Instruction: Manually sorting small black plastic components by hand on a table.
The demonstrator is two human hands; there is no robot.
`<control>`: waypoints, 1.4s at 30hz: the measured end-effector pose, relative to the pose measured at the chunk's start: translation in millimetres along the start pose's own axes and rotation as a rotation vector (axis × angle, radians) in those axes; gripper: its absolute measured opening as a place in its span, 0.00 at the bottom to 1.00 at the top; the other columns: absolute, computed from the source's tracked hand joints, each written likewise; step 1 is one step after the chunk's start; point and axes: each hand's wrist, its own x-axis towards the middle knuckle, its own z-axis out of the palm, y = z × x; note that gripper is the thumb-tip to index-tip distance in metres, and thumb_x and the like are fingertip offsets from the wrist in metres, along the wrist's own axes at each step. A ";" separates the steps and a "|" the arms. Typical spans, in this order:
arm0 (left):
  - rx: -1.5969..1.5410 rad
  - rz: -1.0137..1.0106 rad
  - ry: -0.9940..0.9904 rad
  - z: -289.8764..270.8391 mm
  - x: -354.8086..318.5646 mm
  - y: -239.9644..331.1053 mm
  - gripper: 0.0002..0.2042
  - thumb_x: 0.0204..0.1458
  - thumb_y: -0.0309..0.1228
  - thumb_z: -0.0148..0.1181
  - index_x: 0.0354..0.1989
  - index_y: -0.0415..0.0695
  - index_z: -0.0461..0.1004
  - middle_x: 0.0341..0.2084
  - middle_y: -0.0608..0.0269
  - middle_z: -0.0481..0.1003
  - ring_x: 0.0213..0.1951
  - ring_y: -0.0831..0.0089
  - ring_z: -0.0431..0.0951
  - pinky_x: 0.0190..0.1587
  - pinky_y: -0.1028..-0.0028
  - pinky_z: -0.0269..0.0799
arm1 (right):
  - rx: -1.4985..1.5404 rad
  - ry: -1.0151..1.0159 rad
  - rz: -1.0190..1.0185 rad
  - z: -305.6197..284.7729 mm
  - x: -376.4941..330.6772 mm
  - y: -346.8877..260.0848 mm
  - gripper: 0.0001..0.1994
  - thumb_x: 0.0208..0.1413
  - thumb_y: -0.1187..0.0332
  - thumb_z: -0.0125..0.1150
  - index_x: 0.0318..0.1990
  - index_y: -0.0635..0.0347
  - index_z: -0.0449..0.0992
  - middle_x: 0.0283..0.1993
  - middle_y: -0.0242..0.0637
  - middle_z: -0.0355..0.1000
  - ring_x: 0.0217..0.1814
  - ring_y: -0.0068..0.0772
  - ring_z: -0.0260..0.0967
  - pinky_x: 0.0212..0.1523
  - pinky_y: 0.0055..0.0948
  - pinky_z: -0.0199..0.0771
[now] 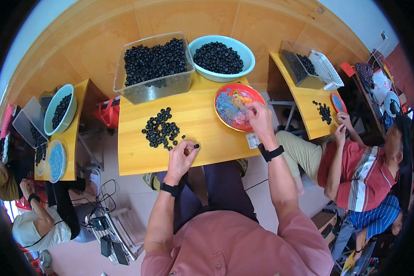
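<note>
Pinching one small black rubber ring (196,146) at the wooden table (138,158) edge, your left hand (180,158) works beside the loose ring pile (161,129). Your right hand (259,117), fingers curled, grip unclear, picks in the red patterned plate (225,92). Most rings look unprocessed; clear plastic bin (154,87) remains full.

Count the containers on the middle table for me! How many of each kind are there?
Clear plastic bin of black rings: 1
Light blue bowl of black rings: 1
Red plate the right hand reaches into: 1
Total: 3
</note>
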 end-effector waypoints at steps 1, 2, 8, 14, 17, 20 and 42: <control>-0.002 0.004 -0.004 0.9 0.5 0.5 0.10 0.53 0.29 0.71 0.38 0.38 0.78 0.27 0.60 0.80 0.25 0.74 0.77 0.30 0.73 0.73 | -0.003 0.005 0.002 0.3 -0.7 1.9 0.12 0.54 0.76 0.61 0.46 0.60 0.82 0.38 0.50 0.79 0.42 0.50 0.80 0.43 0.46 0.79; -0.020 0.010 0.010 1.7 0.5 0.9 0.10 0.53 0.29 0.71 0.38 0.37 0.78 0.27 0.60 0.80 0.25 0.75 0.76 0.30 0.74 0.73 | -0.054 -0.061 -0.017 2.6 -1.9 6.1 0.11 0.54 0.76 0.61 0.45 0.60 0.83 0.39 0.50 0.80 0.42 0.51 0.80 0.43 0.46 0.79; -0.036 -0.018 0.000 1.5 1.3 2.7 0.10 0.53 0.29 0.71 0.38 0.37 0.79 0.27 0.60 0.80 0.25 0.75 0.77 0.30 0.74 0.73 | -0.151 -0.076 0.050 -2.3 -4.0 21.6 0.08 0.54 0.76 0.61 0.40 0.61 0.83 0.41 0.50 0.80 0.43 0.52 0.79 0.43 0.45 0.79; -0.026 0.011 0.023 2.5 1.5 2.9 0.09 0.53 0.28 0.71 0.37 0.39 0.78 0.25 0.64 0.78 0.25 0.78 0.75 0.30 0.76 0.72 | -0.248 -0.218 0.082 -2.8 0.1 23.9 0.08 0.53 0.77 0.61 0.38 0.59 0.84 0.41 0.49 0.80 0.45 0.51 0.79 0.45 0.45 0.78; -0.023 -0.002 0.012 1.6 1.3 2.6 0.09 0.53 0.28 0.71 0.37 0.39 0.78 0.25 0.64 0.79 0.26 0.77 0.76 0.30 0.76 0.72 | -0.223 -0.263 0.016 2.6 0.0 23.2 0.08 0.52 0.77 0.61 0.37 0.59 0.84 0.40 0.47 0.80 0.45 0.50 0.78 0.45 0.44 0.77; -0.007 -0.003 0.000 1.3 1.1 1.7 0.10 0.54 0.30 0.71 0.38 0.38 0.79 0.26 0.61 0.80 0.26 0.74 0.79 0.30 0.74 0.73 | -0.163 -0.328 -0.048 11.5 -0.5 21.7 0.07 0.52 0.76 0.61 0.37 0.59 0.83 0.40 0.47 0.80 0.45 0.52 0.77 0.45 0.46 0.77; -0.015 -0.015 -0.003 0.4 0.5 0.1 0.09 0.53 0.28 0.70 0.37 0.38 0.78 0.26 0.61 0.80 0.27 0.74 0.79 0.30 0.73 0.73 | 0.002 0.073 -0.068 -14.3 -0.4 -11.2 0.09 0.50 0.73 0.65 0.40 0.57 0.83 0.41 0.45 0.80 0.41 0.48 0.79 0.41 0.45 0.79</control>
